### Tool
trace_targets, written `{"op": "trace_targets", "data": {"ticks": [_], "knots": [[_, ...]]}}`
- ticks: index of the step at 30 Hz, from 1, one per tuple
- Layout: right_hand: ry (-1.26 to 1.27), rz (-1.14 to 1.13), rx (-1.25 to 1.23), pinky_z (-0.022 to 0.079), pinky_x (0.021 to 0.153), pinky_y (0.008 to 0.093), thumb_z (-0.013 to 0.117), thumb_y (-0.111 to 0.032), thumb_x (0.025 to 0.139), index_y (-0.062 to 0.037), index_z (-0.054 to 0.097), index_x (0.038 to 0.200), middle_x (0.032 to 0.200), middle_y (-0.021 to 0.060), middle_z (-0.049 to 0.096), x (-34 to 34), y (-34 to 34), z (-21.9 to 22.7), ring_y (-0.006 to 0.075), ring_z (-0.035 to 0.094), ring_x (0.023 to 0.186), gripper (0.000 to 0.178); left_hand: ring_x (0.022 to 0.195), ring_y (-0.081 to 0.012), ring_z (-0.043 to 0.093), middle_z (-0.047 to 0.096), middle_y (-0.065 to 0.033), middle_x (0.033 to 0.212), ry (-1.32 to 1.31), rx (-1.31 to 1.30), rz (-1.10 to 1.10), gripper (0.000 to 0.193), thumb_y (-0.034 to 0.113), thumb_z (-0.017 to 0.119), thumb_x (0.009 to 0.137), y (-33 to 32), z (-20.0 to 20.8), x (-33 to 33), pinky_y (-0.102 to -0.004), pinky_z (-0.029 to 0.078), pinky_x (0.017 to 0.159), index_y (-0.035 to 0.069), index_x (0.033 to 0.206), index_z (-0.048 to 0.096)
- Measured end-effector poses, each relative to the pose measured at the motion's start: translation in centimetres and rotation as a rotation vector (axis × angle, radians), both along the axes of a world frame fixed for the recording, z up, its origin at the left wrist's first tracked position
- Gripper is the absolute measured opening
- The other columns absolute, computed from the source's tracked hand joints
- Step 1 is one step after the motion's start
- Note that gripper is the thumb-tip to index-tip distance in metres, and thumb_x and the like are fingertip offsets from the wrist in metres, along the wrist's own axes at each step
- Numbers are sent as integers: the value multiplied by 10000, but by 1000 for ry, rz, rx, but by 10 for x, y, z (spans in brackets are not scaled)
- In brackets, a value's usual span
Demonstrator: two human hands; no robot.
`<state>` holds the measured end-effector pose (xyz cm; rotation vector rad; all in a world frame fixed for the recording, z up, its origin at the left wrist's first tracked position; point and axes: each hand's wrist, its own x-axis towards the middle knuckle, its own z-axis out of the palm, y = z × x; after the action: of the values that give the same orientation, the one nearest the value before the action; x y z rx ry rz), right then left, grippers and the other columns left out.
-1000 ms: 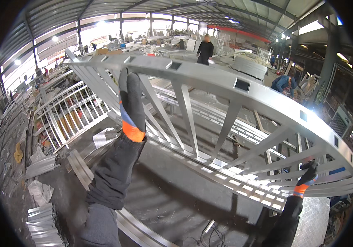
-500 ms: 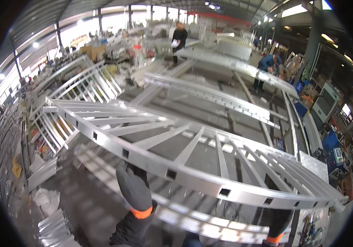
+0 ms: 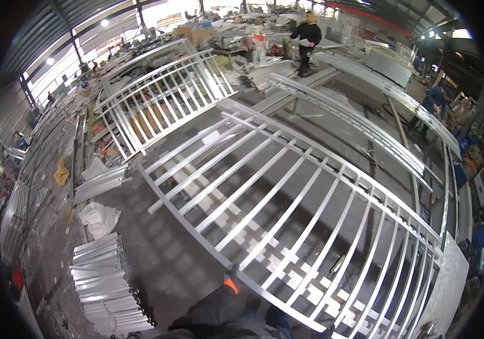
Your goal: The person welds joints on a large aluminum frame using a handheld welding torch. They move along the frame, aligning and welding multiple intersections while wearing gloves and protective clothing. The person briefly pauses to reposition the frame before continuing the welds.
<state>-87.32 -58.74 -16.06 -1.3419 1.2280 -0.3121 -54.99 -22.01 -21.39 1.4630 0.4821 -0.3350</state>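
A long silver metal railing panel (image 3: pixel 197 234) with many parallel bars stretches across the view before me. Its near rail is at my body, and its far rail lies beside the work frame. My left hand (image 3: pixel 232 271), in a dark glove with an orange cuff, is closed around the near rail. At the lower edge, only a dark bit of my right hand (image 3: pixel 328 333) shows by the same rail; its fingers are mostly hidden. Beneath the bars lie pale, flat strips (image 3: pixel 188 172).
Another white-silver railing panel (image 3: pixel 166 101) leans at the far left. Stacked metal profiles (image 3: pixel 106 288) and a white sack (image 3: pixel 98 219) lie on the left floor. Long perforated beams (image 3: pixel 360 130) span the work frame. One person (image 3: pixel 308 37) stands beyond it; another (image 3: pixel 434 104) bends at the right.
The railing panel's near rail has dropped and swung toward me, so its bars now show broadly. My left hand has moved lower with it. The view has turned left.
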Motion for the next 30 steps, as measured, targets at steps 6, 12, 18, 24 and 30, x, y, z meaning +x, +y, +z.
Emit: {"op": "trace_targets", "data": {"ticks": [6,12,18,24,30], "knots": [[16,75,57,401,1128,621,509,-585,1013,-156,497,1496,1484,122,558,-1,2,-41,401,533,1336,646,1041,-360,607,593,-127,1230,501,-472,526,559,384,788,912,-11,-45,22,-643,548,836,194,1375,539],[-41,105,91,382,1132,643,484,-634,1005,-170,511,1483,1488,116,555,-15,-10,-81,408,518,1346,667,1065,-332,641,639,-116,1233,242,-390,413,549,406,795,906,-16,-32,45,-569,570,854,168,1354,584],[-282,266,69,415,1066,601,490,-588,1010,-169,528,1453,1384,98,589,-29,8,-108,366,547,1257,611,1105,-329,629,632,-100,1281,417,-499,355,517,424,752,942,-15,-23,60,-557,551,911,163,1355,581],[-225,-31,419,518,1034,427,643,-338,1021,-45,551,1408,1262,194,691,-50,53,-91,285,672,1147,494,1208,-342,576,582,-121,1362,434,-498,208,429,427,600,1017,-1,-15,60,-558,550,913,181,1369,599],[-254,-426,439,546,790,425,646,-280,962,-92,734,1011,998,102,741,-184,111,-149,289,690,901,215,1154,-378,624,628,-147,1343,182,-1255,-816,453,383,481,1033,41,-9,-3,-534,558,860,149,1403,597]]}}
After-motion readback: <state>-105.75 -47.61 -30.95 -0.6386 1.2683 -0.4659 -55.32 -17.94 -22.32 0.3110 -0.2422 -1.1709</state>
